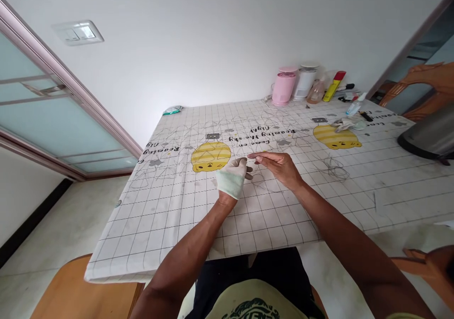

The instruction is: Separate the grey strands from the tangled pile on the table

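Head view: a table [131, 243] covered by a checked cloth [283, 219] with yellow bear prints is observed, and both hands are found above its near middle. The left hand [233, 174] is clad in a pale glove with a mint cuff; its fingers are bent inward, but whether a grasp is closed on a strand cannot be told. The right hand [278, 165] is bare, its thumb and fingers stretched toward the left fingertips; whether anything is pinched there is likewise too small to be confirmed. A thin strand [271, 190] is noted on the cloth just below the right hand. The main stock of thin, wire-like strands is located at two places: a loose tangle [335, 168] to the right of the right hand, and bent lengths [144, 179] spread over the left part and the far side. From this layout the handling is judged to be under way: many lengths are already set out singly, whereas the tangle is left unsorted. No assembled piece can be identified, and a count of what remains cannot be given. Along the wall, a pink cylinder [283, 87], a white cylinder [304, 83], an amber bottle [315, 93] and a yellow can [334, 87] are recorded, all well apart from the hands.
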The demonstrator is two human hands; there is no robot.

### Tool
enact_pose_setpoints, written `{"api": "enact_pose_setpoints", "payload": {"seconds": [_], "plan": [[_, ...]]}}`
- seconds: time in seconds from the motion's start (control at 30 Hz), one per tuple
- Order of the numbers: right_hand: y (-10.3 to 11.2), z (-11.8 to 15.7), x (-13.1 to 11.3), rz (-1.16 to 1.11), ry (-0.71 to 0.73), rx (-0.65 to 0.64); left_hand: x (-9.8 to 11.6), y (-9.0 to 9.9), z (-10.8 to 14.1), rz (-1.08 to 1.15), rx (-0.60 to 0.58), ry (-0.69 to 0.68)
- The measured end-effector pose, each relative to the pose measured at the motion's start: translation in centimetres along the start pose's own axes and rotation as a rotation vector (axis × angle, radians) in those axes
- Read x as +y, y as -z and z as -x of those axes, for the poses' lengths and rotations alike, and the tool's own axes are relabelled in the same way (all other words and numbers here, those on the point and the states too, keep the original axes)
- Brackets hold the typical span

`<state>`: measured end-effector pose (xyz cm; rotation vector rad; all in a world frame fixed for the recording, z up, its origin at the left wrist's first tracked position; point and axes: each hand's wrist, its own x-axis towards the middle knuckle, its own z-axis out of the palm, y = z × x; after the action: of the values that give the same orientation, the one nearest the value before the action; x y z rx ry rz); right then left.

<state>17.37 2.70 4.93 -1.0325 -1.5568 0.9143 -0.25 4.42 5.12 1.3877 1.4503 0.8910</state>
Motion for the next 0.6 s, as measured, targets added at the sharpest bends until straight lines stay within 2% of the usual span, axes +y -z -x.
{"api": "enact_pose_setpoints", "payload": {"seconds": [0.1,0.17,0.27,0.33,0.5,0.6], "plan": [[-0.1,0.2,0.6,-0.119,-0.104,0.033,0.3,-0.1,0.0,0.026,0.027,0.006],[-0.4,0.4,1.1,-0.132,-0.153,-0.013,0.3,-0.1,0.0,0.039,0.035,0.004],[-0.7,0.7,1.5,-0.116,-0.166,-0.089,0.2,0.1,-0.2,0.051,0.040,-0.008],[-0.7,0.8,1.5,-0.117,-0.155,-0.081,0.2,0.4,-0.3,0.087,0.044,-0.023],[-0.3,0.7,1.0,-0.142,-0.236,-0.035,0.2,1.2,-1.0,0.218,-0.009,-0.030],[-0.1,0.7,1.2,-0.124,-0.255,-0.010,0.1,1.7,-1.5,0.157,-0.066,-0.038]]}}
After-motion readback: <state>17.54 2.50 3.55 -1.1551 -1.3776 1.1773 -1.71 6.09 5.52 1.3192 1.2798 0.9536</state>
